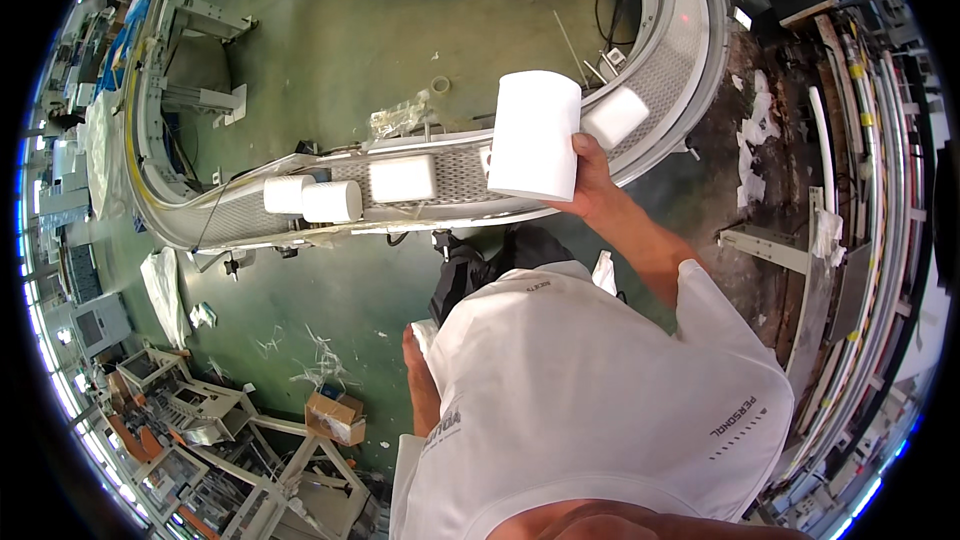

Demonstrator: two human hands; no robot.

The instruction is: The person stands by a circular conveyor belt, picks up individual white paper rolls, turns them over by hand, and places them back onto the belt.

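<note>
My right hand grips a large white roll by its lower right side, raised above the conveyor. The roll stands nearly upright, with a smooth plain surface. Down by my left hip, my left hand is mostly seen from its edge, closed against something white that I cannot make out. On the curved conveyor belt lie more white pieces: a rounded block-shaped one, a roll on its side touching another roll, and a white piece right of the held roll.
The conveyor's metal side rail curves away at the right. On the floor beyond are a tape ring and crumpled clear plastic. A cardboard box and metal frames stand at the lower left. Long pipes line the right side.
</note>
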